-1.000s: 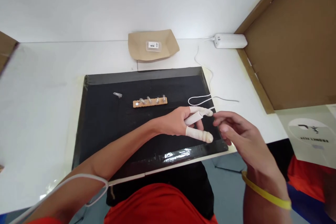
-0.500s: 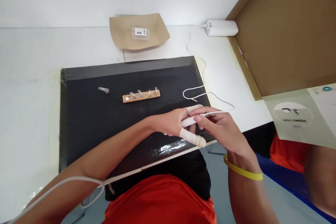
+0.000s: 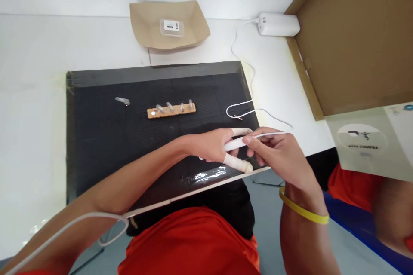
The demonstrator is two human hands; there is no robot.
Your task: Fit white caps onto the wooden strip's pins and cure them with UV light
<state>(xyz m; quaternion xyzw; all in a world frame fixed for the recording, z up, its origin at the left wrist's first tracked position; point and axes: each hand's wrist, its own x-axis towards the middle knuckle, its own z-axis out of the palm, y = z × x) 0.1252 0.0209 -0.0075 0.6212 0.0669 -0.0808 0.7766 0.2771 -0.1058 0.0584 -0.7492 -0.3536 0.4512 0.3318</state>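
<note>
A white pen-shaped handle with a cord (image 3: 235, 144) passes through my left hand (image 3: 213, 145), between the stretched thumb and index finger. Pale finger cots cover those two digits, and the other fingers are partly hidden beneath, curled near the handle. My right hand (image 3: 277, 150) pinches the handle's cord end between thumb and fingertips. Both hands are above the front right of a black mat (image 3: 106, 137). Beyond them lies a tan strip (image 3: 177, 111) bearing several small clear pieces and a white dot. One loose clear piece (image 3: 122, 101) rests to its left.
A thin white cable (image 3: 253, 81) runs from a white power block (image 3: 279, 25) across the mat's right edge. Brown paper tray (image 3: 142, 17) holds a labelled clear box (image 3: 171, 28). A large cardboard box (image 3: 355, 43) stands at right. Another person's arm (image 3: 393, 210) shows at lower right.
My right fingers have shifted slightly back along the handle, away from my left hand. The left hand keeps its pose. The whole view has shifted a little with my head.
</note>
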